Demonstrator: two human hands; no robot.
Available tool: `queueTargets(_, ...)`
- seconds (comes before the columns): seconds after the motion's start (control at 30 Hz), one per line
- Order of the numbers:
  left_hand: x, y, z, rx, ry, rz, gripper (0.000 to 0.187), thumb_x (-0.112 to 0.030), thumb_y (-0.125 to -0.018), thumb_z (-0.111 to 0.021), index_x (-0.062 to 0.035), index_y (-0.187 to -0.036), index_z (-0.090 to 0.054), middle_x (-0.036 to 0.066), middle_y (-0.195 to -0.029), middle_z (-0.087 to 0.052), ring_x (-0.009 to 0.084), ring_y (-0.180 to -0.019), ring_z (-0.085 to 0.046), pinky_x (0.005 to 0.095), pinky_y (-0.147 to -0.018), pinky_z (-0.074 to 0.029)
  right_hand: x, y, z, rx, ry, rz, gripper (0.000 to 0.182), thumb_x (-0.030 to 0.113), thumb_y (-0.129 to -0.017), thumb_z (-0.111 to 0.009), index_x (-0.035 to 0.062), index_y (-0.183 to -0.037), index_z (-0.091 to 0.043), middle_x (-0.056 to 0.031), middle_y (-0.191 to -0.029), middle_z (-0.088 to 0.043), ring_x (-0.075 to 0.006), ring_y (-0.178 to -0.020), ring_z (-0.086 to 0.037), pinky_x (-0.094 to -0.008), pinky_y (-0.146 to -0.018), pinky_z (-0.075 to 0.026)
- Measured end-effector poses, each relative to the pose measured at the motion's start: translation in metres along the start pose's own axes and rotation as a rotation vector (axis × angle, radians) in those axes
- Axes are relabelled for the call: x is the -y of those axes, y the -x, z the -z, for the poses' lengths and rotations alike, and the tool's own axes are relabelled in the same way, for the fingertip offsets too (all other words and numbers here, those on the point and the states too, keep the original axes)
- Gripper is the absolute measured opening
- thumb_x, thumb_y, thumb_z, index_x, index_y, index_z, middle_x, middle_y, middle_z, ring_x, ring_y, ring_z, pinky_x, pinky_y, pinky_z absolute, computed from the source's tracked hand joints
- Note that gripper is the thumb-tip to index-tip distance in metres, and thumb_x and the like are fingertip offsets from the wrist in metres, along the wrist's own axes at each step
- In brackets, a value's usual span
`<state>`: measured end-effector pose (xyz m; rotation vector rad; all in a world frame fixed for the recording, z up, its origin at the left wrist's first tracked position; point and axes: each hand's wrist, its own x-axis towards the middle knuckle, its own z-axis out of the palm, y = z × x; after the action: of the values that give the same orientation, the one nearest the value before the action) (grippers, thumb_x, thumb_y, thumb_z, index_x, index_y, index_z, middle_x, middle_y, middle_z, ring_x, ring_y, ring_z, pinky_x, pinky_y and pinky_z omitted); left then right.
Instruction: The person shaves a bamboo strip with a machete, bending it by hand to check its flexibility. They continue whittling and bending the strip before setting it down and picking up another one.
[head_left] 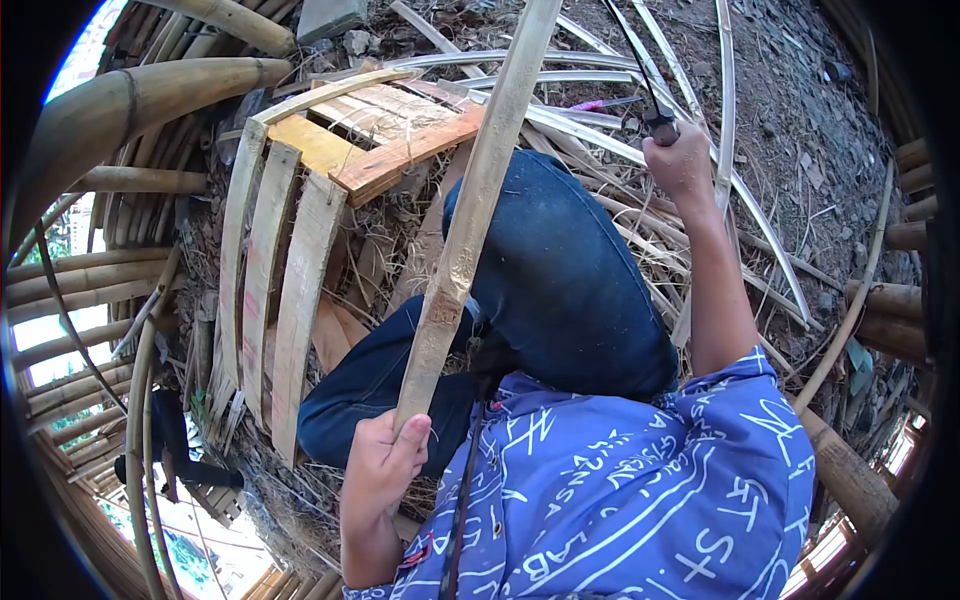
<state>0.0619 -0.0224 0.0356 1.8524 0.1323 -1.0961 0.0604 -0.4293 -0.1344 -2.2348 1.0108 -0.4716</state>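
My left hand [387, 458] is closed round the lower end of a long split bamboo strip [465, 230]. The strip slants up across my bent legs and runs out at the top edge; a rough brown node marks its lower half. My right hand [685, 165] is shut on the dark handle of a long-bladed knife [657, 112], held out to the upper right. Its thin blade points away, past the top edge. Between the two hands are my knees in blue jeans [570, 270].
A slatted wooden crate [265, 270] stands left of my legs. Beyond my knees lie pale bamboo strips [735, 90], shavings and a purple-handled tool [600, 104]. Thick bamboo poles [150, 95] frame the left side. At lower left, a dark-clothed person [175, 450] is partly visible.
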Motion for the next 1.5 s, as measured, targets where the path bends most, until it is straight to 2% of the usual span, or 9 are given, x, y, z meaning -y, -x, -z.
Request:
queueTargets(0.17,0.001,0.004,0.007,0.027,0.027,0.058,0.034,-0.027,-0.096,-0.054,-0.0027,-0.072,-0.049,-0.002,-0.054,-0.043,0.0024,-0.044,-0.037,0.0188,-0.038,-0.027,-0.005,0.009,0.013,-0.046,0.01,0.024,0.018,0.016,-0.069,-0.059,-0.0022,-0.069,-0.062,-0.0208,-0.063,-0.06,-0.0376,-0.06,-0.06,-0.0418,-0.058,-0.046)
queueTargets(0.33,-0.007,0.001,-0.003,0.028,-0.008,0.055,0.03,-0.019,-0.096,-0.054,-0.0012,-0.072,-0.052,-0.002,-0.055,-0.046,0.0027,-0.044,-0.041,0.0191,-0.039,-0.03,0.038,0.053,0.058,0.058,-0.087,-0.023,0.013,0.01,-0.071,-0.058,-0.0013,-0.075,-0.061,-0.0151,-0.055,-0.056,-0.0249,-0.05,-0.056,-0.0356,-0.053,-0.044)
queueTargets(0.4,-0.011,-0.007,-0.011,0.049,-0.145,-0.072,0.033,-0.022,-0.097,-0.051,0.0011,-0.073,-0.051,0.002,-0.053,-0.046,0.0078,-0.043,-0.046,0.0222,-0.039,-0.041,0.057,0.073,0.074,0.183,-0.202,0.003,0.01,0.006,-0.071,-0.057,-0.001,-0.077,-0.06,-0.0128,-0.053,-0.053,-0.0186,-0.048,-0.052,-0.0316,-0.05,-0.042)
queueTargets(0.5,-0.021,-0.018,-0.028,0.086,-0.254,-0.176,0.032,-0.018,-0.097,-0.05,0.0028,-0.072,-0.052,0.004,-0.054,-0.049,0.0088,-0.044,-0.049,0.0234,-0.042,-0.045,0.066,0.091,0.076,0.226,-0.228,0.148,0.012,0.005,-0.07,-0.061,0.0007,-0.081,-0.063,-0.0191,-0.061,-0.059,-0.0337,-0.058,-0.063,-0.0371,-0.054,-0.047)
queueTargets(0.6,-0.026,-0.026,-0.038,0.115,-0.277,-0.155,0.03,-0.017,-0.096,-0.052,0.0034,-0.073,-0.055,0.003,-0.053,-0.051,0.008,-0.046,-0.053,0.0235,-0.043,-0.044,0.07,0.096,0.067,0.256,-0.164,0.209,0.014,0.007,-0.068,-0.062,0.0012,-0.08,-0.063,-0.0227,-0.066,-0.06,-0.0391,-0.068,-0.062,-0.0425,-0.06,-0.049)
queueTargets(0.93,-0.029,-0.035,-0.04,0.111,-0.453,-0.219,0.033,-0.021,-0.095,-0.054,0.0006,-0.071,-0.054,-0.001,-0.049,-0.048,0.0048,-0.041,-0.043,0.0213,-0.04,-0.032,0.063,0.087,0.07,0.361,-0.046,0.282,0.01,0.008,-0.065,-0.061,0.0018,-0.073,-0.059,-0.0213,-0.066,-0.061,-0.0397,-0.068,-0.062,-0.0452,-0.064,-0.051)
queueTargets(1.27,-0.023,-0.023,-0.048,0.072,-0.435,-0.248,0.029,-0.022,-0.094,-0.055,0.0011,-0.077,-0.056,-0.001,-0.051,-0.047,0.0046,-0.046,-0.045,0.0232,-0.043,-0.033,0.038,0.044,0.046,0.167,0.162,0.288,0.009,0.014,-0.07,-0.062,0.0051,-0.067,-0.061,-0.0181,-0.067,-0.064,-0.0356,-0.065,-0.065,-0.043,-0.063,-0.053)
queueTargets(1.33,-0.025,-0.017,-0.045,0.084,-0.48,-0.213,0.023,-0.019,-0.093,-0.057,0.0036,-0.088,-0.06,0.012,-0.054,-0.046,0.0183,-0.043,-0.045,0.03,-0.046,-0.038,0.026,0.019,0.05,0.126,0.116,0.25,0.01,0.014,-0.072,-0.06,0.0052,-0.072,-0.065,-0.0192,-0.069,-0.065,-0.0344,-0.064,-0.065,-0.0419,-0.064,-0.054)
queueTargets(1.5,-0.015,-0.013,-0.037,0.1,-0.439,-0.192,0.025,-0.02,-0.094,-0.056,0.0017,-0.08,-0.057,0.006,-0.052,-0.047,0.0125,-0.044,-0.047,0.0273,-0.045,-0.037,0.009,-0.017,0.06,0.092,0.239,0.131,0.017,0.013,-0.072,-0.058,-0.0006,-0.077,-0.065,-0.0228,-0.069,-0.063,-0.0382,-0.07,-0.065,-0.0427,-0.066,-0.051)
